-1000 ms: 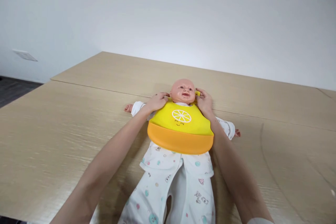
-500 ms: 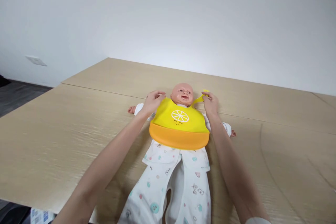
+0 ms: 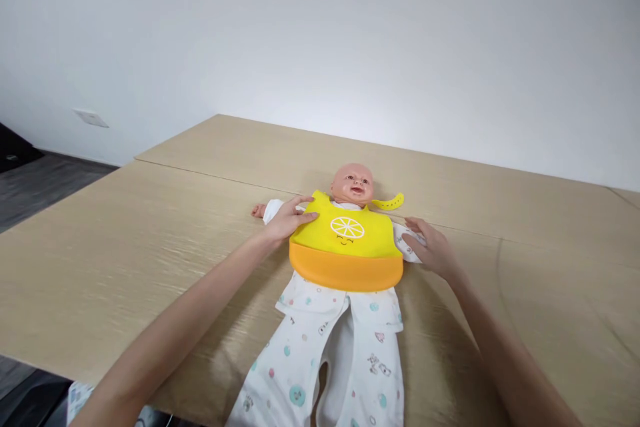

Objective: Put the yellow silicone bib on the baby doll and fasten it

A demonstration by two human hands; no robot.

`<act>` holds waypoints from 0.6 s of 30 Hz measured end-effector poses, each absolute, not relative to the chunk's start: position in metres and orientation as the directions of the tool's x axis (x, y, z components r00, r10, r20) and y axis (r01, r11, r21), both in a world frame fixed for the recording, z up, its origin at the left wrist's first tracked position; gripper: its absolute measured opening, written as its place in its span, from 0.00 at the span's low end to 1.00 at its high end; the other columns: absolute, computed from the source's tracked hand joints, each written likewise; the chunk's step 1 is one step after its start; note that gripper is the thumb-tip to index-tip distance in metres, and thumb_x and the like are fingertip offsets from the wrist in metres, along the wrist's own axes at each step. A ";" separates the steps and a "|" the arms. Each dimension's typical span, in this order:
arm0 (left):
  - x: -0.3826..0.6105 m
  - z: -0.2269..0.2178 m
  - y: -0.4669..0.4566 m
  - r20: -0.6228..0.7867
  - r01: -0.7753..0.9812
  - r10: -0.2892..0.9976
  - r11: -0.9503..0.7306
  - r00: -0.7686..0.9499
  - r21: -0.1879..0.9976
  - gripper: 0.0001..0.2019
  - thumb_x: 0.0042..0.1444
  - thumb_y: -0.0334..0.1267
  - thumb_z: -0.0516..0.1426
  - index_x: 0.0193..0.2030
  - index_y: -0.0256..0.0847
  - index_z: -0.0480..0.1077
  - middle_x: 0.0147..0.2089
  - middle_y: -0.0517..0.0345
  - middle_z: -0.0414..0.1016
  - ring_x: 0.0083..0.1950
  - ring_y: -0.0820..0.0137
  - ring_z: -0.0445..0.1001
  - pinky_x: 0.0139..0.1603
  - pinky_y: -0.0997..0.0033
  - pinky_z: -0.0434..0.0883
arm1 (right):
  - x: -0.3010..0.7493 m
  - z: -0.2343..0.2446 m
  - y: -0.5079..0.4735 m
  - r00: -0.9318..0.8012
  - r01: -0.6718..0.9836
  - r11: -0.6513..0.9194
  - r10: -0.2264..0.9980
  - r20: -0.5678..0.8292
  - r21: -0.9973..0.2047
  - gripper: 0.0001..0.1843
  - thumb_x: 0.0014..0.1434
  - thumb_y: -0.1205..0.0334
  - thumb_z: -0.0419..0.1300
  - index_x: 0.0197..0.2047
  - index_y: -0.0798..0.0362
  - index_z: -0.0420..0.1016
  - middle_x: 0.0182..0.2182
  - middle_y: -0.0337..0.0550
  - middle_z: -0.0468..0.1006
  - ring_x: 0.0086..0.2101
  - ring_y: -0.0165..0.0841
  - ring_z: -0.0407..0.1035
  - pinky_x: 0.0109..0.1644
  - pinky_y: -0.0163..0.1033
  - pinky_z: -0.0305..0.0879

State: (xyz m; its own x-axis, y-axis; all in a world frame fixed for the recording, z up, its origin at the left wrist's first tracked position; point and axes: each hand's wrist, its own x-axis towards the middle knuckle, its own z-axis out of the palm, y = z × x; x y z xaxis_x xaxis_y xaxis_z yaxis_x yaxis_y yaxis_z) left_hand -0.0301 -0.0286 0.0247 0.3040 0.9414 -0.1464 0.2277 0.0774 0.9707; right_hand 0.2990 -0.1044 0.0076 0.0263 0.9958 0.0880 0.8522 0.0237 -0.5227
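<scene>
A baby doll (image 3: 353,181) lies on its back on the table, dressed in white printed clothes (image 3: 373,347). Over its chest is a yellow bib (image 3: 320,223) with a white citrus-slice print and an orange pocket (image 3: 345,270) along the bottom. The bib's holed strap (image 3: 390,203) lies loose to the right of the doll's neck. My left hand (image 3: 290,219) rests against the bib's upper left edge, fingers apart. Beside the bib, at the doll's right-hand sleeve (image 3: 404,241), my right hand (image 3: 431,248) is open, with no strap in it.
The wooden table (image 3: 150,247) has a seam running across behind the doll's head. A white wall (image 3: 350,47) rises behind it. At the lower left, below the table edge, are dark items and a printed white packet (image 3: 80,397).
My right hand has let go of the strap and moved down and right to the sleeve. My left hand has lowered from near the doll's neck to the bib's edge. The view has shifted slightly.
</scene>
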 end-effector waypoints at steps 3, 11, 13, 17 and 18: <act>-0.038 0.023 -0.026 -0.052 0.367 0.974 -0.034 0.222 0.930 0.26 0.52 0.49 0.51 0.57 0.42 0.60 0.33 0.56 0.75 0.30 0.70 0.73 0.28 0.73 0.69 | 0.315 0.000 -0.117 -0.090 0.936 0.111 0.993 0.077 -0.335 0.27 0.52 0.45 0.52 0.53 0.48 0.61 0.51 0.46 0.66 0.50 0.41 0.61 0.54 0.47 0.59; -0.083 0.021 0.006 0.093 0.748 0.835 -0.530 0.542 0.399 0.31 0.42 0.47 0.57 0.56 0.44 0.63 0.58 0.55 0.65 0.59 0.61 0.59 0.60 0.64 0.54 | 0.342 -0.005 -0.102 -0.119 0.957 0.132 0.991 0.063 -0.259 0.24 0.53 0.45 0.52 0.51 0.45 0.64 0.51 0.41 0.67 0.50 0.39 0.61 0.55 0.45 0.59; -0.087 0.020 0.009 -0.014 0.783 0.831 -0.518 0.556 0.345 0.31 0.43 0.51 0.57 0.57 0.46 0.63 0.56 0.55 0.66 0.58 0.62 0.61 0.59 0.66 0.55 | 0.344 0.001 -0.094 -0.131 0.952 0.134 0.991 0.030 -0.274 0.24 0.54 0.46 0.52 0.52 0.46 0.64 0.50 0.40 0.67 0.50 0.38 0.61 0.55 0.45 0.58; -0.089 0.022 0.004 -0.096 0.849 0.865 -0.454 0.493 0.272 0.31 0.45 0.57 0.54 0.55 0.45 0.64 0.53 0.51 0.70 0.53 0.59 0.67 0.52 0.66 0.62 | 0.344 0.009 -0.085 -0.145 0.949 0.138 0.989 -0.005 -0.282 0.24 0.54 0.46 0.52 0.51 0.45 0.66 0.49 0.39 0.68 0.49 0.39 0.61 0.54 0.46 0.59; -0.089 0.023 0.002 -0.116 0.870 0.878 -0.428 0.465 0.247 0.31 0.45 0.59 0.53 0.54 0.45 0.65 0.52 0.50 0.70 0.51 0.57 0.68 0.50 0.65 0.63 | 0.344 0.009 -0.084 -0.142 0.950 0.135 0.990 -0.004 -0.281 0.23 0.54 0.46 0.52 0.51 0.45 0.66 0.49 0.39 0.68 0.49 0.38 0.61 0.54 0.46 0.59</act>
State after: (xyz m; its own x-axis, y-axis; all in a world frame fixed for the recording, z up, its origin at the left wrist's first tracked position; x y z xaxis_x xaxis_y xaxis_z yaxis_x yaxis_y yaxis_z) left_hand -0.0894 0.0016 0.0233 0.4645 0.8780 -0.1158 0.8696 -0.4276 0.2468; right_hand 0.3443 -0.0838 0.0093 -0.1422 0.9898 -0.0044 0.9502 0.1352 -0.2807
